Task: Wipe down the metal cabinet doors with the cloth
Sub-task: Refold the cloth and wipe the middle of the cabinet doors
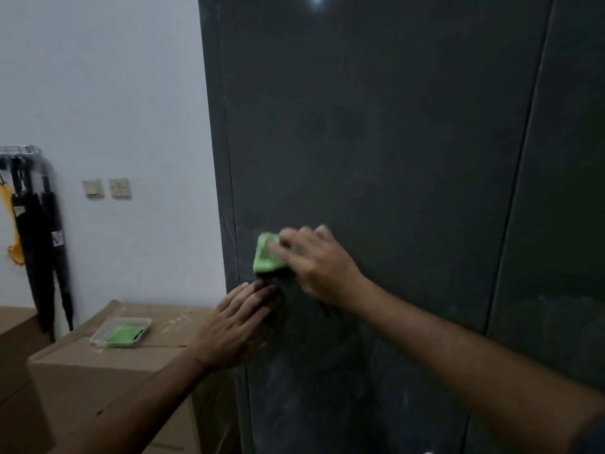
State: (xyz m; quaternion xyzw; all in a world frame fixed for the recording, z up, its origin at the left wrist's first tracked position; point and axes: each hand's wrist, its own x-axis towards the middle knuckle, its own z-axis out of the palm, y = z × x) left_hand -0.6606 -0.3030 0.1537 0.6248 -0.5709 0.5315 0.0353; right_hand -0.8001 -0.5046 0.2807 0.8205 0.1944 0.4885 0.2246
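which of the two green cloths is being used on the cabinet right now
The green cloth under the right hand, against the dark metal cabinet door. The other lies in the clear plastic tray.

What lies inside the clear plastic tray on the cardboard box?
A green cloth-like item with a dark edge lies in the clear plastic tray; whatever is beneath it is covered.

Clear tray (98, 337) on cardboard box (98, 371)

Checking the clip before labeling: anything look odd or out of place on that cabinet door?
Nothing damaged or askew. The dark cabinet door shows pale dusty smears low down, under both hands. The right hand presses a green cloth to it; the left hand rests flat near the door's edge.
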